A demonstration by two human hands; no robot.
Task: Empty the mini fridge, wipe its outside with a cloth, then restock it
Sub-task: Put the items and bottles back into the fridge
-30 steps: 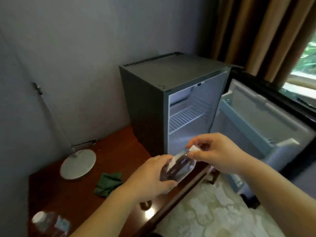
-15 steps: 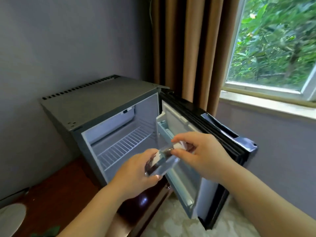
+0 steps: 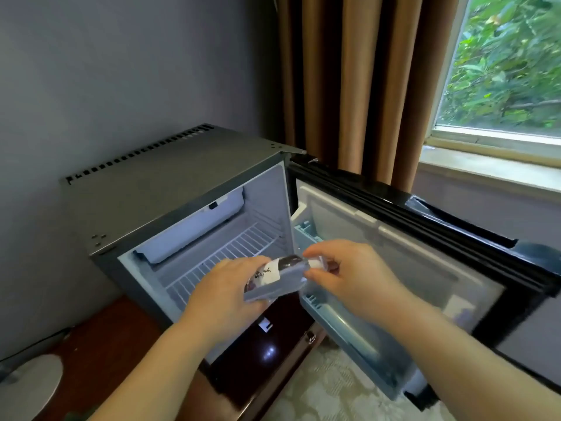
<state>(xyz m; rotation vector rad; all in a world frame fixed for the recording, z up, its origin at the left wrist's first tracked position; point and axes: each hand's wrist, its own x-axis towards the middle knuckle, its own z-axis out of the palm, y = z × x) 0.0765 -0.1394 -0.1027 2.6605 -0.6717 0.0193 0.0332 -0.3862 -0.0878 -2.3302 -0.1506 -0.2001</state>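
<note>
A clear plastic bottle (image 3: 282,279) with a white label lies almost level in front of the open grey mini fridge (image 3: 170,183). My left hand (image 3: 227,291) grips its lower body. My right hand (image 3: 352,275) pinches the white cap end. The fridge door (image 3: 409,238) stands wide open to the right, and its lower door rack (image 3: 340,326) shows below my right wrist. Inside, the white wire shelf (image 3: 224,259) holds nothing that I can see.
The fridge stands on a dark wooden desk (image 3: 115,344) against a grey wall. A round lamp base (image 3: 30,384) sits at the desk's left corner. Brown curtains (image 3: 358,80) and a window (image 3: 504,62) are behind the door. Pale patterned carpet (image 3: 334,393) lies below.
My view has swung right and closer to the fridge, so the green cloth and the other bottle have left the frame. Both hands have carried the bottle up toward the door racks.
</note>
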